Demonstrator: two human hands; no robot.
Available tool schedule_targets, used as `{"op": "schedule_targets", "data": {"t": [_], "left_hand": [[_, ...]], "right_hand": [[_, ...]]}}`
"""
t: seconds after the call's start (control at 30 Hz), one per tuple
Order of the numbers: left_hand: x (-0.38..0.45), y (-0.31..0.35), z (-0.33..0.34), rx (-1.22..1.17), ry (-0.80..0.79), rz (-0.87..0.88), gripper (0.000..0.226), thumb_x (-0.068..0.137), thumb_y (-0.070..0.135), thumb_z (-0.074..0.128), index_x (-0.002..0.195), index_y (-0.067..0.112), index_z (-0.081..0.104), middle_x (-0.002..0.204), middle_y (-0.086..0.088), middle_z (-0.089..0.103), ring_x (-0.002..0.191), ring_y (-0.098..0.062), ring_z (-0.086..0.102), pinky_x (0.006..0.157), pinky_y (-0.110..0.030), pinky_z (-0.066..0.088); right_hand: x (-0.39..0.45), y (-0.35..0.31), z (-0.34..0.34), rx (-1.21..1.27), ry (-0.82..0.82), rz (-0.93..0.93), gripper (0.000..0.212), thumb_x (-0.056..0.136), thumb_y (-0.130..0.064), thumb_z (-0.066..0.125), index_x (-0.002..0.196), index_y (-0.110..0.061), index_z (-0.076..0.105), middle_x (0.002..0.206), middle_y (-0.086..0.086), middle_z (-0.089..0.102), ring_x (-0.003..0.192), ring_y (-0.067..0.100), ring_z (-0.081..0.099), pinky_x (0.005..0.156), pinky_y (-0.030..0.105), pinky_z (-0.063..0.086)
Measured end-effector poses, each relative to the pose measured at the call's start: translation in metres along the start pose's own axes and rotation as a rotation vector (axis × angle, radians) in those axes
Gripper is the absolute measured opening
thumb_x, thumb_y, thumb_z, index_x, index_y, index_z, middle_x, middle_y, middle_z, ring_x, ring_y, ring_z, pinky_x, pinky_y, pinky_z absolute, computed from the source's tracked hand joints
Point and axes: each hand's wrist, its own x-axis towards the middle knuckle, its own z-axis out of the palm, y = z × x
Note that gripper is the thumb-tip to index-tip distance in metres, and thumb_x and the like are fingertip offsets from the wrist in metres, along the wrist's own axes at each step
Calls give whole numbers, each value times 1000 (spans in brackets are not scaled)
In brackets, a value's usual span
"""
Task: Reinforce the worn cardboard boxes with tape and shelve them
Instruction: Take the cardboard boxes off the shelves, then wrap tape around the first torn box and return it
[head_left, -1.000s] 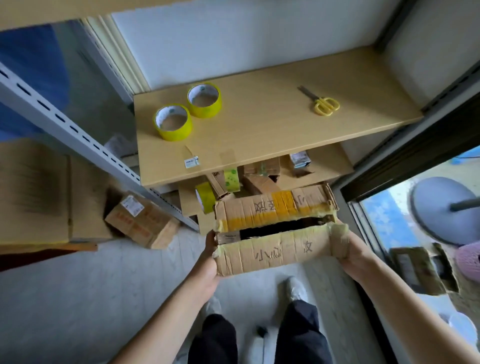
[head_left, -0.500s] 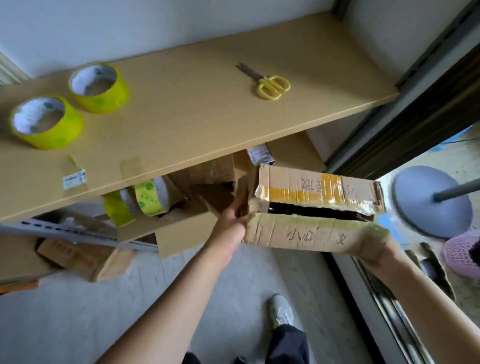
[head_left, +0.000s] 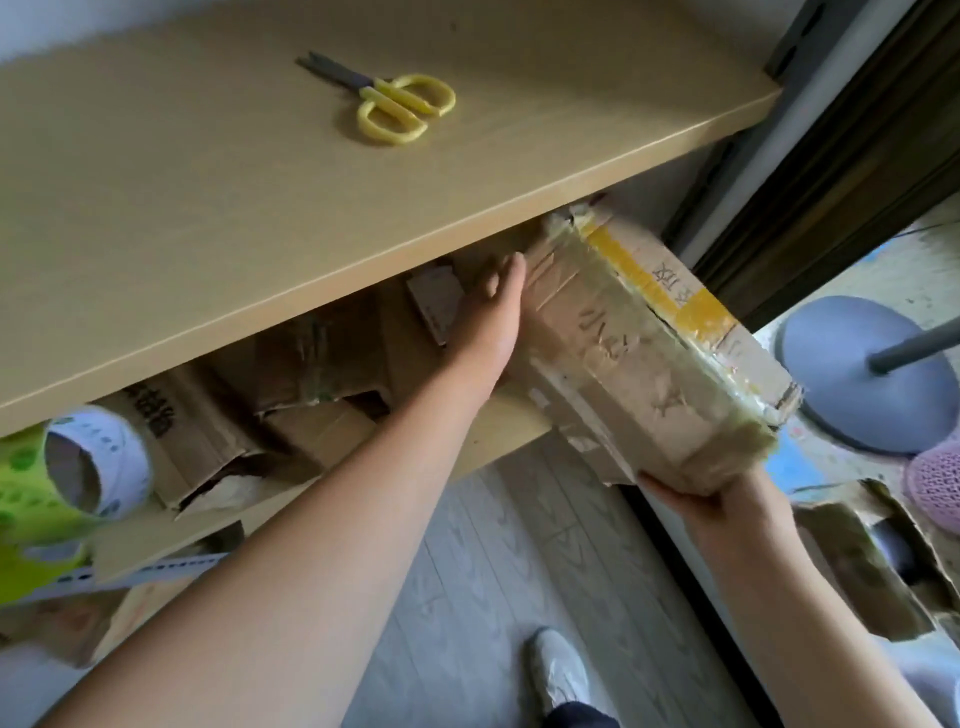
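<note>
left arm: stretched forward and up, bare forearm, reaching in under the shelf board
left hand (head_left: 493, 301): fingers straight, laid flat against the box's (head_left: 649, 353) far end
right hand (head_left: 711, 499): palm up under the box's near end, fingers curled around it

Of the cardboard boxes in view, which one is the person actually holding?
The taped box with the yellow stripe, angled into the lower shelf: left hand against its far end, right hand gripping its near end. The others lie untouched.

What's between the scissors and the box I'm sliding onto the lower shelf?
In the head view, only bare upper shelf board lies between the scissors and the box beneath its front edge.
</note>
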Motion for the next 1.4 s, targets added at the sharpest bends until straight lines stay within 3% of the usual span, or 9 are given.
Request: {"op": "schedule_targets", "data": {"t": [0.13,0.3,0.43,0.53,0.83,1.07,1.2,1.33,1.4], "left_hand": [[22,8,32,78,-37,6,71,103,34,48,156,45,3,159,-5,32,135,-31,47,109,-49,45],[31,-13,36,-12,-138,-18,69,104,27,46,150,59,6,164,0,23,141,-31,40,107,-57,45],[38,-21,24,-72,-138,-2,58,107,30,39,152,55,13,164,3,23,147,-28,31,114,-57,37],[33,-22,14,-116,-135,8,53,108,28,38,154,48,21,163,1,25,145,-25,35,112,-49,42],[-25,-74,-40,-147,5,71,39,105,22,45,140,37,52,141,13,57,126,-5,54,111,-38,45],[-87,-141,-124,-113,287,319,39,98,10,46,131,26,62,125,13,68,117,4,60,101,-17,47],[-95,-185,-174,-27,535,415,43,92,-4,44,120,16,69,116,7,72,111,-2,65,101,-29,50],[-89,-233,-217,194,768,569,41,84,-8,48,111,13,72,107,5,70,89,-8,62,85,-25,50],[-85,-257,-236,290,921,693,40,77,-12,50,107,7,71,109,-3,65,101,-15,60,92,-26,48]], "right_hand": [[15,8,40,103,-50,0,46,100,-4,38,142,-21,49,131,3,61,100,20,65,78,47,60],[32,7,85,137,-139,54,41,101,5,48,139,7,36,128,10,44,70,-4,63,55,7,49],[44,2,111,-93,-161,11,35,102,-30,55,133,-19,45,145,8,42,130,28,49,73,44,60],[51,4,119,-195,-263,-2,56,99,-53,49,150,-34,34,163,1,20,147,33,26,106,60,41],[2,77,122,-487,-242,-119,55,97,-55,51,146,-32,44,152,-7,42,126,11,46,102,36,43],[-54,171,145,-888,-521,-610,45,99,-42,54,143,-38,47,151,-16,44,137,1,40,115,30,36],[-69,227,167,-1035,-643,-942,42,99,-26,56,141,-26,53,150,-12,46,141,0,35,116,21,31],[-71,276,184,-1121,-727,-1221,42,95,-10,59,137,-12,58,147,1,51,146,15,32,119,35,31],[-75,300,190,-1078,-748,-1331,40,92,-1,58,131,-7,61,142,4,56,144,18,37,118,35,32]]}}
